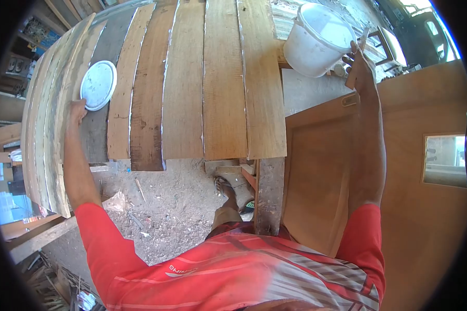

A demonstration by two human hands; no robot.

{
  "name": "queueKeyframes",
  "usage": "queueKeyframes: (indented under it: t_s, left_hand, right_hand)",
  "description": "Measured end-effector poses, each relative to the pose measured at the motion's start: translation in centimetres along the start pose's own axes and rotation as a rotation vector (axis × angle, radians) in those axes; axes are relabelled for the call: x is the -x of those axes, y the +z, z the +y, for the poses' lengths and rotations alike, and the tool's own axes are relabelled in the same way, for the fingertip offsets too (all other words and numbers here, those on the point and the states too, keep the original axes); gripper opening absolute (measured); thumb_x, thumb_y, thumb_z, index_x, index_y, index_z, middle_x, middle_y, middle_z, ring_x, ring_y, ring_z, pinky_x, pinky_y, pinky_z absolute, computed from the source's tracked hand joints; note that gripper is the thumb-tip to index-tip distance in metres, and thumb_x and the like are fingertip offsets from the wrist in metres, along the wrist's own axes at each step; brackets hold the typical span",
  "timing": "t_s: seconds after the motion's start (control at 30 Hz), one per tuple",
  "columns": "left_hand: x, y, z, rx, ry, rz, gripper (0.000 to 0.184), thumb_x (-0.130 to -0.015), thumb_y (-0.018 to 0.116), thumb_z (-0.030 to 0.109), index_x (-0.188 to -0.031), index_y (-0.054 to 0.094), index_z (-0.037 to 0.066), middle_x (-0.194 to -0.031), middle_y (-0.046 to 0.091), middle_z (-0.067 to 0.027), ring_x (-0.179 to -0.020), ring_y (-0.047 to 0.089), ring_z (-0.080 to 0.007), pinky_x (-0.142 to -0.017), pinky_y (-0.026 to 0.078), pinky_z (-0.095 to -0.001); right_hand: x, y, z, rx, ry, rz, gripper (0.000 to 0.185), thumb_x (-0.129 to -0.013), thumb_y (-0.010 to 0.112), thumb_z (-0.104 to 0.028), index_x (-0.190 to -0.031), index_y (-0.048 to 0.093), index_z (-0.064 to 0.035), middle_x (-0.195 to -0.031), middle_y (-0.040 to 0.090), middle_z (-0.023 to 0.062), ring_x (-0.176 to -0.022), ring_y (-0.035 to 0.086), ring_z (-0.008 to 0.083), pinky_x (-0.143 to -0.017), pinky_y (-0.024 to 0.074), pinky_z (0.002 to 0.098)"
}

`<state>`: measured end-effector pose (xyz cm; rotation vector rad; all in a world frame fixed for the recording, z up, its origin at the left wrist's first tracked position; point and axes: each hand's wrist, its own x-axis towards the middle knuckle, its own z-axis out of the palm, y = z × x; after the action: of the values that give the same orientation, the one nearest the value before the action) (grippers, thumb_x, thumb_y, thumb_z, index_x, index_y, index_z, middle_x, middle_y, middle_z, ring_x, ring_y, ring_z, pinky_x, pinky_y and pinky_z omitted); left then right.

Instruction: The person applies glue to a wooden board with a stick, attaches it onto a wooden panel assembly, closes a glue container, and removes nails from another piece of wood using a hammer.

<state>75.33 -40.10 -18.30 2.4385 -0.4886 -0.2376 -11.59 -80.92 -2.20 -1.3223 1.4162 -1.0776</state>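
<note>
Wooden planks lie side by side as the surface, with white lines along several seams. Its near edge is stepped, one dark plank reaching further toward the person than its neighbours. Over the left part of the surface, the left grip pinches a round white lid by its rim. Past the far right corner is a white bucket; the right grip is beside its rim, fingers partly bent, and I cannot tell whether they pinch anything.

Between the near edge and the red shirt is a stretch of littered floor, bounded on the right by a wooden post under the near right corner. Beyond the right edge, a large brown panel crowds the right arm. Wood scraps are heaped low on the left.
</note>
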Motion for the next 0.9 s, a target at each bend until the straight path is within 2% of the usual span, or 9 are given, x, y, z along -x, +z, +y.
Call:
queueKeyframes:
  t_s: [0.13, 0.27, 0.4, 0.5, 0.63, 0.73, 0.77, 0.87, 0.9]
  left_hand:
    - [1.5, -3.2, 2.8, 0.236, 0.038, -0.106, 0.025, -0.090, 0.069, 0.025, -0.094, 0.070, 0.000, -0.075, 0.066, -0.0058, -0.061, 0.059, -0.0142, -0.048, 0.042, -0.0332]
    - [16.2, -4.2, 21.0, 0.451, 0.182, -0.278, 0.033, -0.102, 0.063, 0.024, -0.125, 0.068, 0.002, -0.103, 0.068, -0.0028, -0.087, 0.060, -0.0107, -0.073, 0.048, -0.0265]
    - [25.1, 2.8, 38.9, 0.531, 0.428, -0.449, 0.033, -0.102, 0.060, 0.022, -0.123, 0.067, -0.002, -0.113, 0.068, -0.0056, -0.102, 0.065, -0.0144, -0.099, 0.056, -0.0336]
    - [29.4, 11.3, 49.8, 0.440, 0.558, -0.669, 0.035, -0.101, 0.059, 0.024, -0.125, 0.068, 0.000, -0.112, 0.069, -0.0035, -0.100, 0.065, -0.0129, -0.097, 0.056, -0.0324]
    - [32.1, 23.0, 58.2, 0.327, 0.736, -0.695, 0.025, -0.097, 0.066, 0.022, -0.103, 0.073, -0.001, -0.090, 0.064, -0.0005, -0.077, 0.059, -0.0091, -0.072, 0.056, -0.0273]
    - [33.3, 27.0, 60.7, 0.201, 0.736, -0.703, 0.030, -0.094, 0.067, 0.021, -0.112, 0.070, -0.002, -0.087, 0.064, -0.0008, -0.070, 0.057, -0.0087, -0.065, 0.052, -0.0255]
    - [38.4, 23.4, 61.9, 0.036, 0.677, -0.590, 0.030, -0.090, 0.066, 0.020, -0.060, 0.064, 0.015, -0.051, 0.052, 0.0022, -0.039, 0.043, -0.0102, -0.036, 0.025, -0.0293]
    - [36.5, 25.0, 61.0, 0.286, 0.745, -0.747, 0.026, -0.086, 0.067, 0.022, -0.061, 0.064, 0.014, -0.054, 0.054, 0.0030, -0.043, 0.046, -0.0089, -0.038, 0.027, -0.0288]
    - [38.3, 24.6, 61.5, 0.185, 0.743, -0.598, 0.026, -0.086, 0.065, 0.019, -0.060, 0.064, 0.014, -0.053, 0.053, 0.0033, -0.043, 0.044, -0.0076, -0.038, 0.026, -0.0278]
  right_hand:
    - [-0.2, -0.2, 0.4, -0.019, 0.000, 0.004, 0.067, -0.089, 0.078, -0.052, -0.125, 0.066, 0.0026, -0.113, 0.067, 0.0096, -0.097, 0.068, 0.0186, -0.065, 0.0512, 0.0301]
    - [-1.3, -0.3, 0.9, -0.018, 0.025, 0.007, 0.069, -0.088, 0.078, -0.054, -0.128, 0.066, 0.0011, -0.112, 0.067, 0.0105, -0.095, 0.069, 0.0203, -0.064, 0.0517, 0.0304]
    - [0.0, 0.1, 0.5, -0.101, -0.027, -0.002, 0.071, -0.088, 0.079, -0.054, -0.132, 0.065, -0.0005, -0.109, 0.069, 0.0106, -0.094, 0.069, 0.0208, -0.065, 0.0519, 0.0307]
    - [1.1, -0.1, 0.2, -0.140, -0.044, 0.020, 0.069, -0.088, 0.079, -0.051, -0.134, 0.065, -0.0012, -0.110, 0.070, 0.0110, -0.093, 0.070, 0.0217, -0.065, 0.0529, 0.0312]
    - [0.5, -0.3, 1.6, -0.220, -0.062, -0.024, 0.063, -0.091, 0.076, -0.050, -0.129, 0.066, -0.0006, -0.109, 0.070, 0.0125, -0.095, 0.072, 0.0233, -0.064, 0.0535, 0.0328]
    - [0.1, -0.6, 2.3, -0.235, -0.049, -0.069, 0.059, -0.095, 0.071, -0.050, -0.126, 0.067, -0.0004, -0.110, 0.070, 0.0126, -0.095, 0.072, 0.0223, -0.065, 0.0535, 0.0329]
    - [0.5, -0.9, 2.2, -0.229, -0.082, -0.089, 0.056, -0.098, 0.066, -0.048, -0.128, 0.066, -0.0010, -0.109, 0.070, 0.0113, -0.093, 0.072, 0.0205, -0.064, 0.0533, 0.0324]
    - [0.0, -1.7, 3.1, -0.232, -0.126, -0.135, 0.054, -0.099, 0.063, -0.047, -0.130, 0.066, -0.0023, -0.108, 0.070, 0.0110, -0.092, 0.072, 0.0199, -0.063, 0.0531, 0.0325]
    - [-0.4, -2.1, 3.2, -0.273, -0.141, -0.160, 0.052, -0.098, 0.071, -0.039, -0.135, 0.065, -0.0027, -0.113, 0.070, 0.0089, -0.088, 0.070, 0.0140, -0.061, 0.0521, 0.0252]
